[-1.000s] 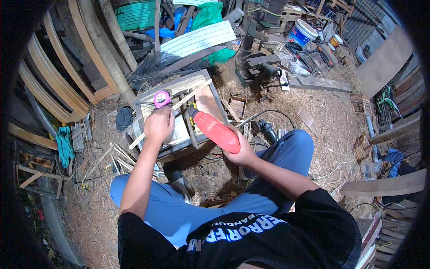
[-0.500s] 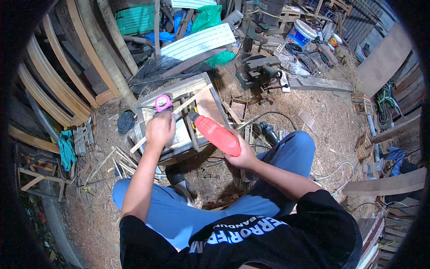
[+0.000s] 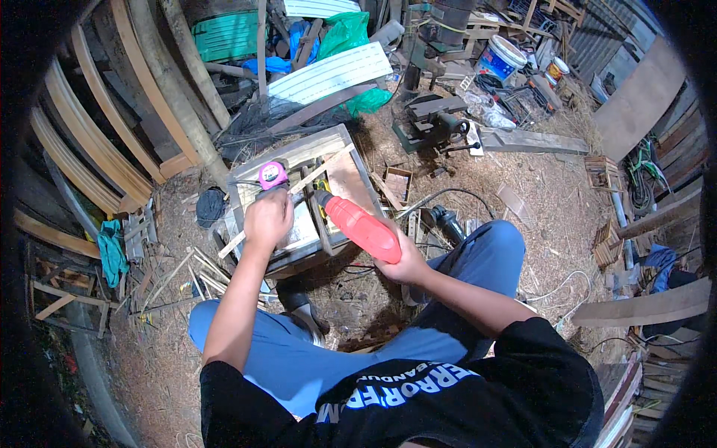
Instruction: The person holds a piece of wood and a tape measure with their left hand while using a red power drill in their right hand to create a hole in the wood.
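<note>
My right hand (image 3: 403, 261) grips a red power drill (image 3: 362, 228) by its rear, with the dark chuck pointing up and left. The chuck end is over the wooden work box (image 3: 280, 261), close to a thin wooden strip (image 3: 317, 173) that lies slantwise across it. My left hand (image 3: 267, 219) is closed over this strip, which shows on both sides of the fist. A dark piece at its fingertips is too covered to name. Just beyond sits a pink tape measure (image 3: 272, 175). A yellow-and-black tool (image 3: 321, 185) lies inside the box, partly hidden by the strip.
A bench vise (image 3: 433, 123) stands beyond the box to the right, near a small wooden tray (image 3: 397, 183). Corded black tool (image 3: 446, 222) lies by my right knee. Long boards (image 3: 97, 138) lean at left. Wood scraps (image 3: 205, 272) and shavings cover the ground. A white-and-blue bucket (image 3: 502, 58) is at the back.
The drill's chuck end has dipped very slightly toward me. My left hand stays in place on the strip.
</note>
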